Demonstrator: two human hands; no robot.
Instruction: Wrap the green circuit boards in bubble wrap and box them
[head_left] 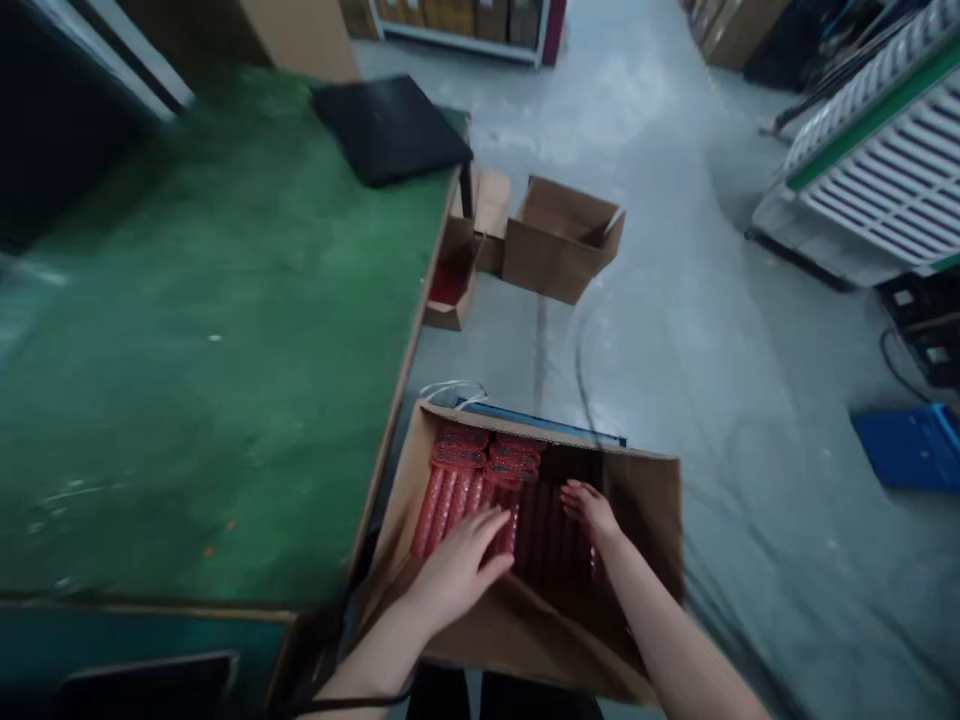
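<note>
1. Across the left half of the frame lies a green table [210,340], its top worn and scuffed; its wooden edge runs down to the lower centre.
2. At the upper centre, on the far corner of the table, rests a flat black case [390,125].
3. Just right of that corner, on the grey floor [675,300], stand small open cartons; the nearest one [452,280] shows something red inside, and a larger empty carton [559,240] sits beside it.
4. In the lower centre, touching the table's edge, stands an open cardboard box [652,500] packed with red packets [457,480] in upright rows on its left side; the right side is dark and hard to read.
5. The left hand [461,565] reaches into the box, palm down, fingers spread and loose, resting on the tops of the red packets; it grips nothing that can be seen.
6. The right hand [592,510] is just beside it, deeper in the shadowed part, fingers bent down toward the packets; whether they clasp one I cannot tell.
7. At the lower right lies a blue crate [907,445] on the floor.
8. At the upper right stands a white slatted unit with a green stripe [877,150].
</note>
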